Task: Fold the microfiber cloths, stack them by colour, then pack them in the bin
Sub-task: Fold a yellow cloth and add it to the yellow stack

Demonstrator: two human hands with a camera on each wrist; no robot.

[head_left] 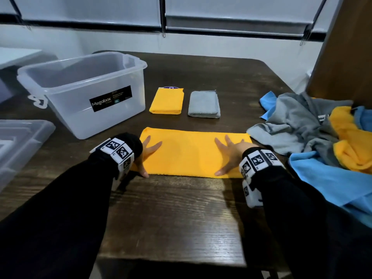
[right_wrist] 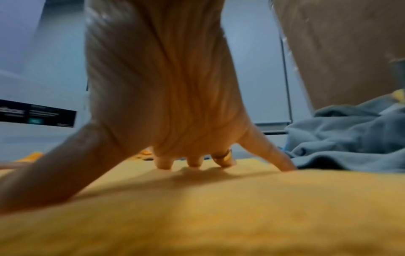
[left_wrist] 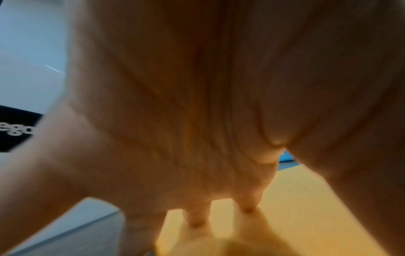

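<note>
A yellow cloth [head_left: 189, 154], folded into a long strip, lies flat on the dark table in front of me. My left hand [head_left: 148, 154] presses its left end with spread straight fingers. My right hand [head_left: 227, 154] presses the right end the same way; in the right wrist view its fingertips [right_wrist: 192, 163] rest on the yellow cloth [right_wrist: 219, 207]. The left wrist view shows my left hand [left_wrist: 197, 121] above the yellow cloth [left_wrist: 306, 207]. Behind lie a folded yellow cloth [head_left: 167, 100] and a folded grey cloth [head_left: 204, 104]. The clear bin [head_left: 84, 91] stands at the back left.
A loose heap of grey, blue and yellow cloths [head_left: 322, 133] fills the table's right side. A clear lid [head_left: 18, 143] lies at the left edge. A brown panel [head_left: 346, 49] rises at the back right. The table's near edge [head_left: 171, 258] is close to me.
</note>
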